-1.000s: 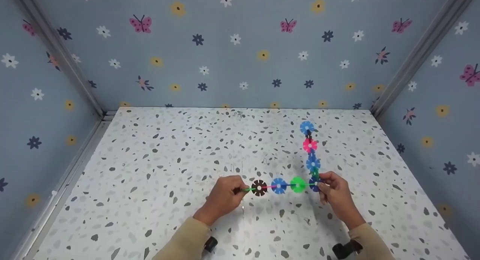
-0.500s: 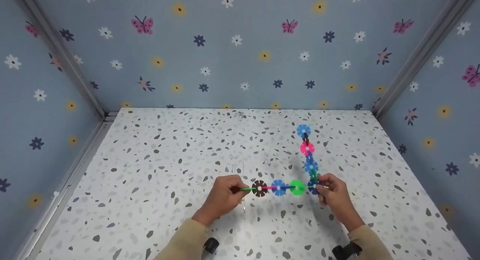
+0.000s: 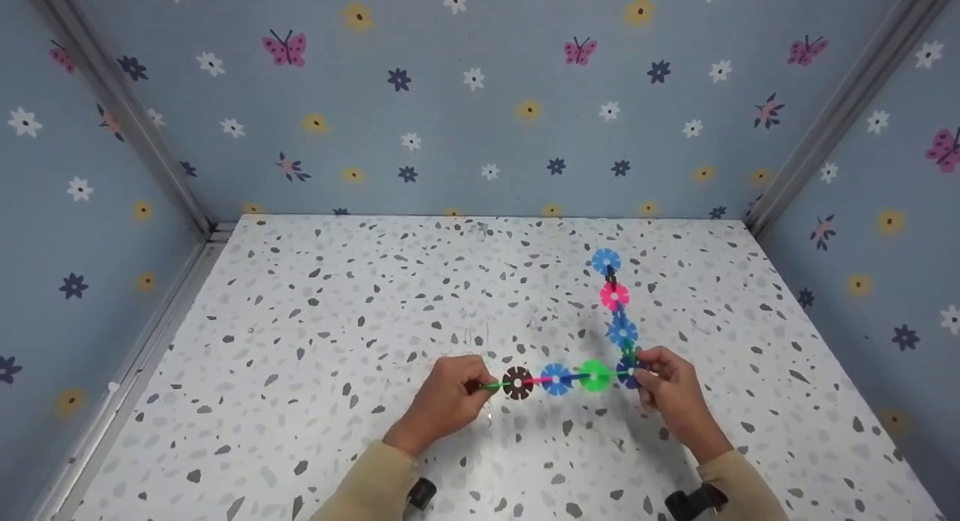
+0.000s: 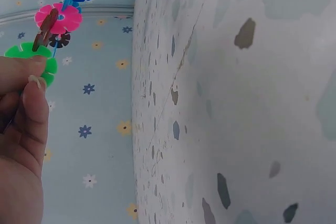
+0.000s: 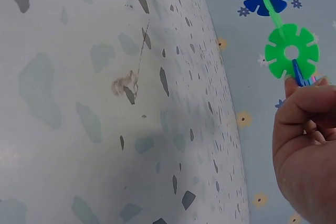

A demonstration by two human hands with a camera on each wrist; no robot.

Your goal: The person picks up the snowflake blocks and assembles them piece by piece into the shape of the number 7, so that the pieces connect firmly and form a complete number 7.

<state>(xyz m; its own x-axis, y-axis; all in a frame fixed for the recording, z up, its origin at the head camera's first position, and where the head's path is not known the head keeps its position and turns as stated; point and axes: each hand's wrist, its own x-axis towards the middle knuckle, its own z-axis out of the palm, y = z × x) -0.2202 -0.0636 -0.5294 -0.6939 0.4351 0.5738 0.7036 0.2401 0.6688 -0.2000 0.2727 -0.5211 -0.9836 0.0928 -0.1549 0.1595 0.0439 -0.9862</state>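
Observation:
A chain of notched plastic interlocking discs hangs between my hands above the table, bent into an L shape. My left hand [image 3: 450,393] pinches the green disc [image 4: 50,69] at the chain's left end between thumb and fingertips. Beside it are a brown disc [image 3: 517,383], a light blue disc [image 3: 556,379] and a green disc [image 3: 595,375]. At the corner my right hand [image 3: 673,382] pinches a dark blue disc [image 3: 627,373]; in the right wrist view a blue disc [image 5: 298,72] shows edge-on at the fingertips. Away from me runs the other arm, with a pink disc [image 3: 614,296] and a light blue end disc [image 3: 606,261].
Beneath the hands lies a white speckled table [image 3: 337,303]. Blue patterned panels [image 3: 480,131] rise behind it and at both sides, with metal posts [image 3: 832,115] at the back corners. Dark straps with cameras [image 3: 694,501] sit at the wrists.
The chain's far arm has swung slightly left. My left hand and the chain's left end have dropped a little towards me. Both grips stay the same.

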